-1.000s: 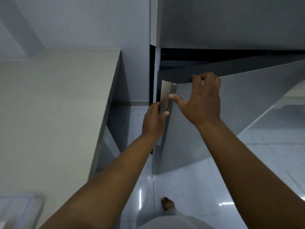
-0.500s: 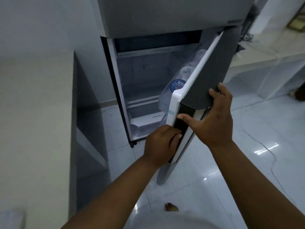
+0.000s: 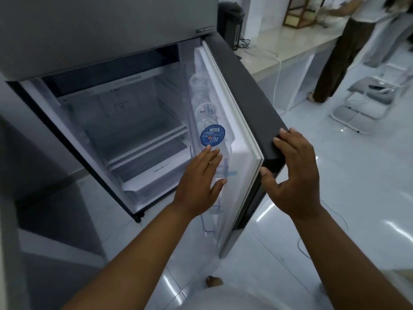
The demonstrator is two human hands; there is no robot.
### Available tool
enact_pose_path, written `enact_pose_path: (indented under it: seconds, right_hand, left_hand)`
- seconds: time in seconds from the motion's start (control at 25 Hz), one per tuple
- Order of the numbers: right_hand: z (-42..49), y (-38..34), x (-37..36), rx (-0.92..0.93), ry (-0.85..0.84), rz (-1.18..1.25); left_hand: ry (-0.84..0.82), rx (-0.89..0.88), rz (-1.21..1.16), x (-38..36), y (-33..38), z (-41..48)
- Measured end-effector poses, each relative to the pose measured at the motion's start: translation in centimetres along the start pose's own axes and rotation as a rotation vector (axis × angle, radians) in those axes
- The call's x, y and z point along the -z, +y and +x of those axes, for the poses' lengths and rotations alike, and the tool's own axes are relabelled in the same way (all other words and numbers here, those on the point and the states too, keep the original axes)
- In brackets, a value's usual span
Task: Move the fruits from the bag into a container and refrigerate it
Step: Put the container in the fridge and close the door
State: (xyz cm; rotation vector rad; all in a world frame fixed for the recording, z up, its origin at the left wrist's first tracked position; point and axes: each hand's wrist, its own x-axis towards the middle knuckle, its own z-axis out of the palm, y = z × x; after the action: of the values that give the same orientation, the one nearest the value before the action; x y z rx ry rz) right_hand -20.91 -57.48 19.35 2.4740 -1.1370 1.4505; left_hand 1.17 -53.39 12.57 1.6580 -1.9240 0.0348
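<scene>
The grey refrigerator (image 3: 100, 25) stands in front of me with its lower door (image 3: 243, 86) swung wide to the right. Bare white shelves (image 3: 143, 139) and a bottom drawer (image 3: 147, 182) show inside. My right hand (image 3: 292, 173) holds the door's outer corner, fingers over the dark edge and thumb on the inner seal. My left hand (image 3: 199, 180) hovers open with fingers spread, just inside the door near the door rack. Water bottles (image 3: 212, 135) with blue caps stand in that rack. No fruit, bag or container is in view.
A grey counter (image 3: 13, 175) flanks the fridge on the left. A long white counter (image 3: 290, 52) with a dark kettle (image 3: 230, 21) and cables runs at the right. Another person (image 3: 339, 45) stands there, near a folding chair (image 3: 366, 99). My foot (image 3: 213, 280) rests on glossy tiles.
The door has swung from nearly shut to wide open. My left hand has let go of the handle and now hovers open; my right hand stays on the door edge.
</scene>
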Motion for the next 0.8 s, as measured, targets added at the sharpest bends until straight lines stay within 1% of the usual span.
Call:
enact_pose_path:
  seconds: [0.12,0.2,0.4,0.48,0.56,0.64,0.72,0.76,0.8]
  right_hand:
    - [-0.4,2.8,1.8,-0.045,0.073,-0.076]
    - [-0.5,4.6,2.7,-0.065,0.115,-0.104]
    - [-0.1,7.9,4.2,-0.134,0.156,-0.15]
    - [0.2,8.1,4.4,-0.15,0.154,-0.155]
    - [0.3,7.8,4.7,-0.171,0.164,-0.221]
    - [0.5,6.5,4.5,-0.152,0.211,-0.268]
    - [0.6,4.0,3.2,-0.081,0.232,-0.17]
    - [0.6,2.4,2.1,-0.037,0.191,-0.078]
    - [0.4,0.9,0.7,0.0,0.116,0.016]
  left_hand:
    - [0.004,-0.08,0.001,-2.0,1.6,1.2]
    - [-0.024,-0.142,0.017,-3.0,2.7,2.3]
    - [-0.079,-0.215,0.036,-4.9,5.5,4.4]
    - [-0.091,-0.205,0.04,-5.1,6.1,4.6]
    - [-0.104,-0.204,0.045,-4.9,6.5,4.5]
    - [-0.089,-0.19,0.024,-4.5,6.4,3.9]
    - [-0.052,-0.121,-0.047,-3.7,6.0,2.7]
    - [-0.029,-0.065,-0.082,-3.2,5.5,1.9]
    - [-0.007,-0.004,-0.11,-2.7,4.9,1.0]
